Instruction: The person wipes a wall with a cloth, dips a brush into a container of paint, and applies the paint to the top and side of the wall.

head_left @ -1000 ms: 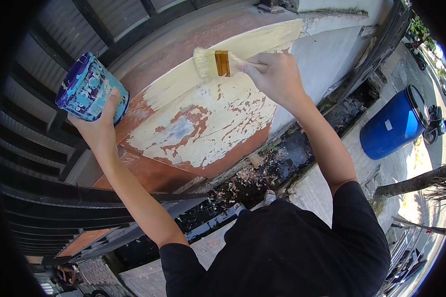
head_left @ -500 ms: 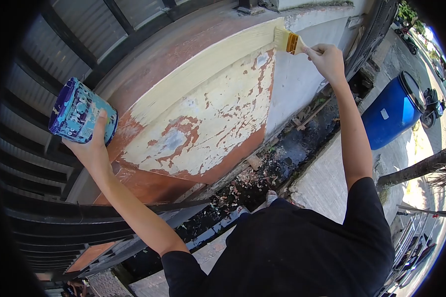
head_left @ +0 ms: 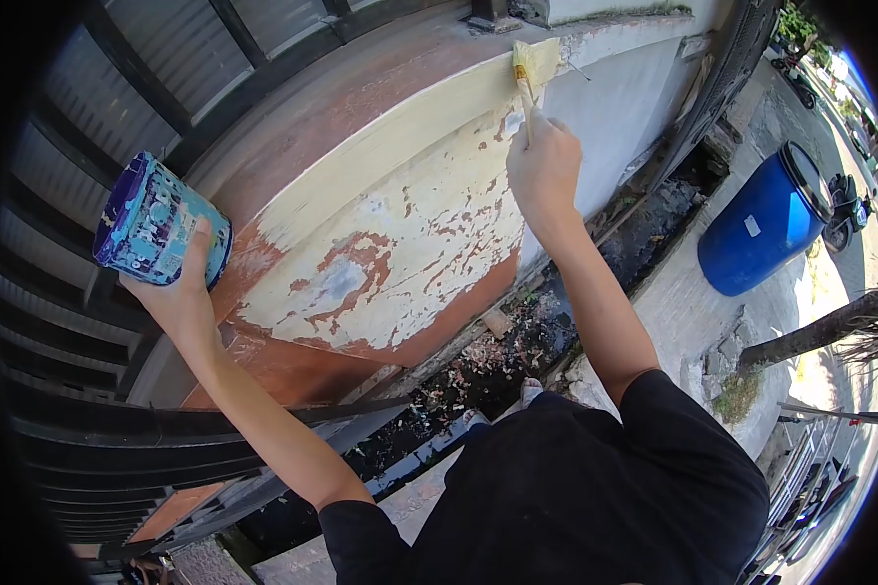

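Observation:
My left hand (head_left: pixel 183 283) is wrapped round a paint-splattered blue and purple bucket (head_left: pixel 166 229), held tilted at the left; its contents are hidden. With my right hand (head_left: pixel 546 171) I grip the handle of a paintbrush (head_left: pixel 524 80). Its bristles touch the upper band of the wall near the right end of the cream paint. This band (head_left: pixel 390 132) is coated cream. Below it, the wall panel (head_left: pixel 429 253) has patchy cream paint with reddish-brown areas showing through.
Dark metal railings (head_left: pixel 146 73) run above and left of the wall. A ditch (head_left: pixel 478 366) with dark water and debris lies at the wall's foot. On the pavement stand a blue drum (head_left: pixel 761 224) and a tree trunk (head_left: pixel 819 327).
My right hand and the brush have moved left along the wall, and the brush has turned so its handle points down. The left hand and bucket are nearly still.

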The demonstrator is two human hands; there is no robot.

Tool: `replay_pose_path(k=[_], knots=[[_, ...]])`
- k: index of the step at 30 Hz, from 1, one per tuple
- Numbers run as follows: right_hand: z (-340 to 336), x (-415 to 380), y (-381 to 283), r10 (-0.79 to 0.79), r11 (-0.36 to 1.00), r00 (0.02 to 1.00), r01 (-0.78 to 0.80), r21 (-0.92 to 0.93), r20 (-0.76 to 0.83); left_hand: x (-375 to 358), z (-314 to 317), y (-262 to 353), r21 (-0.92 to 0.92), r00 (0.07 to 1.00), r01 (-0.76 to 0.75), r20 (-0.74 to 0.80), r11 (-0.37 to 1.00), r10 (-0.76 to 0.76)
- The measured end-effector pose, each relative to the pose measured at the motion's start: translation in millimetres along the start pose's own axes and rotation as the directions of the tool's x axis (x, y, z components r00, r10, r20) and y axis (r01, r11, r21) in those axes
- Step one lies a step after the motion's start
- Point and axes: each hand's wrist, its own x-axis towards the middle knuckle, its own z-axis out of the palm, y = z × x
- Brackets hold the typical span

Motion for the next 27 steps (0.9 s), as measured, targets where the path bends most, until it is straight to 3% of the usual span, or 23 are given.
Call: replay_pose_path(k=[3, 8, 14, 18, 20, 23, 27], knots=[[8.5, -32.0, -37.0, -0.003, 0.997, 0.999, 0.007, 0.073, -0.049, 0.0, -0.2, -2.7, 0.027, 1.000, -0.011, -0.007, 1.000, 0.011], [-0.2, -68.3, -70.1, -0.019, 0.987, 0.994, 0.002, 0.161, 0.108, -0.7, 0.8, 1.0, 0.048, 1.000, -0.017, -0.011, 0.999, 0.018], [-34.7, -95.5, -79.6, -0.149, 0.944, 0.972, 0.085, 0.319, 0.182, -1.1, 1.2, 0.5, -0.018, 1.000, 0.000, -0.028, 1.000, 0.000], [-72.4, -103.1, -64.1, -0.164, 0.900, 0.965, 0.063, 0.432, 0.203, 0.8, -2.3, -3.5, 0.048, 0.999, 0.030, -0.041, 0.998, -0.028], [-91.1, -101.5, -72.1, -0.129, 0.898, 0.893, -0.079, 0.433, 0.431, 0.8, -4.5, -1.0, 0.097, 0.999, 0.029, -0.036, 0.995, -0.026], [-90.7, -100.4, -97.5, -0.304, 0.818, 0.796, -0.062, 0.571, 0.523, 6.7, -10.7, -20.3, 0.155, 0.999, -0.024, -0.030, 0.988, 0.029], [-69.0, -104.0, -155.7, -0.505, 0.709, 0.725, 0.041, 0.704, 0.467, 7.8, -18.8, -20.5, 0.158, 1.000, 0.004, 0.000, 0.987, -0.004]])
